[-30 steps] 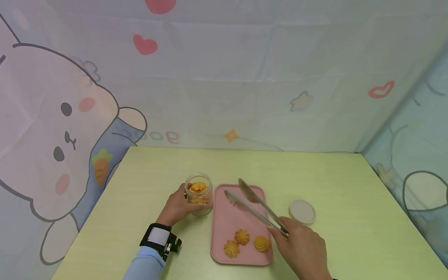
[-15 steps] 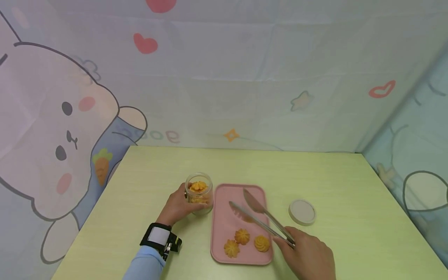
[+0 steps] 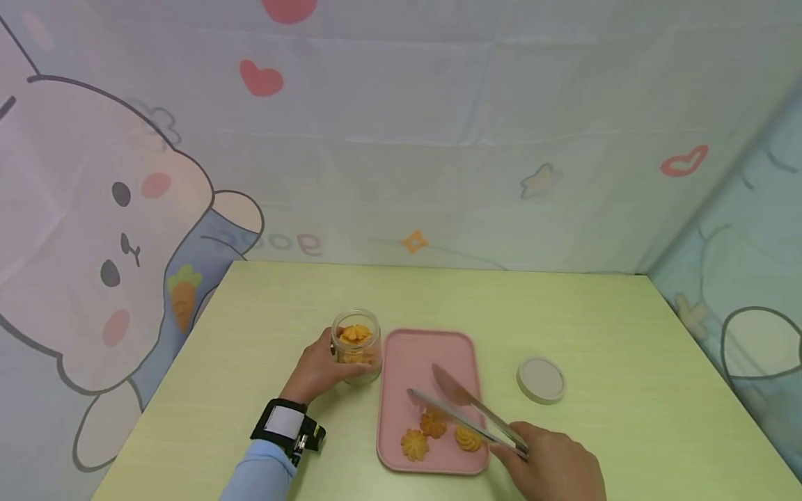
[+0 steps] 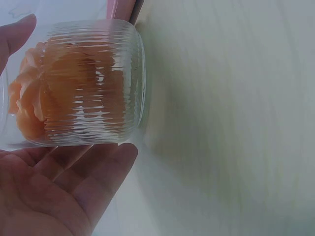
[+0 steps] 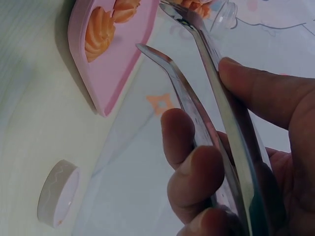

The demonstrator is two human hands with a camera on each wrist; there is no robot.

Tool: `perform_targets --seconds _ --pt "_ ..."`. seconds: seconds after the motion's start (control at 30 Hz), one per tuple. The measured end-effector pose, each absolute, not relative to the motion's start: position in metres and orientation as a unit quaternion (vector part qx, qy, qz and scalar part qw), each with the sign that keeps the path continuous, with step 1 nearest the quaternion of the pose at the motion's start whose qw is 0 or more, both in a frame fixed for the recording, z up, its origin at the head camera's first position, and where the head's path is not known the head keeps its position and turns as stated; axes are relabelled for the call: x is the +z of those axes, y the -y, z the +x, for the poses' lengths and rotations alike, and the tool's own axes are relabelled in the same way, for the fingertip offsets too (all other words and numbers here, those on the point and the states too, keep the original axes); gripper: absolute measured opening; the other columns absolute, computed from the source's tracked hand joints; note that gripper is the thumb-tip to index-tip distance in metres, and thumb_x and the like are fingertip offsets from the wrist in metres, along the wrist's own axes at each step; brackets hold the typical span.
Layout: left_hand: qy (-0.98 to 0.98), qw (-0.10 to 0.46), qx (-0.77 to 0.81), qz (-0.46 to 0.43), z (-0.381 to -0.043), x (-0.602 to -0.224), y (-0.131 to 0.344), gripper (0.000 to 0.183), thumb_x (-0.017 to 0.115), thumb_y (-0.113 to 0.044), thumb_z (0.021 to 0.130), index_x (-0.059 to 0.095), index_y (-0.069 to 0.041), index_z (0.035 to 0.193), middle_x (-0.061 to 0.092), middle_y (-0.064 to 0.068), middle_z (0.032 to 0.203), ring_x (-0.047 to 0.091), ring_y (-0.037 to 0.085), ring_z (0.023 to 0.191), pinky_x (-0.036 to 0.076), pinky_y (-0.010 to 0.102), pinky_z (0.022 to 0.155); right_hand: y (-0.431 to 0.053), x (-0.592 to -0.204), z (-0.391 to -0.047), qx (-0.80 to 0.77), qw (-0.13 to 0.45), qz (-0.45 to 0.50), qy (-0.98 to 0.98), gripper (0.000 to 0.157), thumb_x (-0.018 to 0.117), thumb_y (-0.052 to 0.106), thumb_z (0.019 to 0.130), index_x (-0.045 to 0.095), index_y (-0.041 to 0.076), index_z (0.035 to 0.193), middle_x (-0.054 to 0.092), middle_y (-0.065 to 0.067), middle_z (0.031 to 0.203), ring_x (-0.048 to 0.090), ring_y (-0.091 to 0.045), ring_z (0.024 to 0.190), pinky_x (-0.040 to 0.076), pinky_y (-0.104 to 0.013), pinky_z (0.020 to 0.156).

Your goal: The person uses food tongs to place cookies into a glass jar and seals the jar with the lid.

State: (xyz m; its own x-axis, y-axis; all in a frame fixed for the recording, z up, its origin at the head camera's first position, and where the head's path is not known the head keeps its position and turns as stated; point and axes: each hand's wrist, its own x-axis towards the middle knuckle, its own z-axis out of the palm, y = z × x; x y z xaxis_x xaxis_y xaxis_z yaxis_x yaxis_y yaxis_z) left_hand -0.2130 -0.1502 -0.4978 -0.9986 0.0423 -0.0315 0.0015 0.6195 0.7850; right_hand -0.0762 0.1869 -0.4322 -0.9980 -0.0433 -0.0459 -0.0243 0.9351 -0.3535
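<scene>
Your right fingers [image 5: 195, 174] grip the tongs [image 5: 230, 115], tips apart; cookies [image 3: 415, 445] sit on the tray [image 3: 401, 362], left of those fingers. Left fingers [image 4: 106, 182] hold the jar [image 4: 129, 83]. Cookies probably light, crumbly: squeeze gently, low sides.

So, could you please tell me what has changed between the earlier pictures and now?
The right hand has drawn the metal tongs toward the near end of the pink tray, closer to the three cookies there. Nothing was gripped or released. The left hand on the glass jar, the tray, cookies and pale lid stayed put.
</scene>
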Motion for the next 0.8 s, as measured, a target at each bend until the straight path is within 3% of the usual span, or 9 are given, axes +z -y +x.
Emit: perform_targets --seconds 0.33,0.63,0.8 --pt "-0.9 0.022 0.435 0.012 -0.213 -0.498 0.15 0.104 0.082 -0.056 0.06 0.039 -0.005 0.139 0.056 0.014 0.128 0.052 0.027 0.112 0.045 0.046 0.085 -0.189 -0.436 -0.077 -0.158 0.07 -0.031 -0.984 0.033 0.068 0.049 0.08 0.069 0.021 0.098 0.046 0.007 0.054 0.041 -0.013 0.051 0.031 -0.029 0.043" --pt "-0.899 0.022 0.437 0.013 -0.214 -0.499 0.149 0.103 0.082 -0.057 0.059 0.04 -0.006 0.138 0.056 0.013 0.127 0.052 0.026 0.111 0.046 0.045 0.084 -0.186 -0.444 -0.083 -0.157 -0.01 -0.033 -0.987 0.023 0.07 0.044 0.082 0.065 0.021 0.086 0.052 0.006 0.059 0.042 -0.014 0.049 0.031 -0.031 0.041" --pt "-0.899 0.024 0.437 0.014 -0.214 -0.499 0.149 0.105 0.082 -0.058 0.059 0.039 -0.006 0.14 0.055 0.013 0.129 0.051 0.026 0.113 0.045 0.045 0.086 -0.185 -0.445 -0.084 -0.157 -0.003 -0.029 -0.987 0.024 0.071 0.044 0.08 0.063 0.022 0.081 0.047 0.007 0.055 0.04 -0.014 0.049 0.029 -0.03 0.042"
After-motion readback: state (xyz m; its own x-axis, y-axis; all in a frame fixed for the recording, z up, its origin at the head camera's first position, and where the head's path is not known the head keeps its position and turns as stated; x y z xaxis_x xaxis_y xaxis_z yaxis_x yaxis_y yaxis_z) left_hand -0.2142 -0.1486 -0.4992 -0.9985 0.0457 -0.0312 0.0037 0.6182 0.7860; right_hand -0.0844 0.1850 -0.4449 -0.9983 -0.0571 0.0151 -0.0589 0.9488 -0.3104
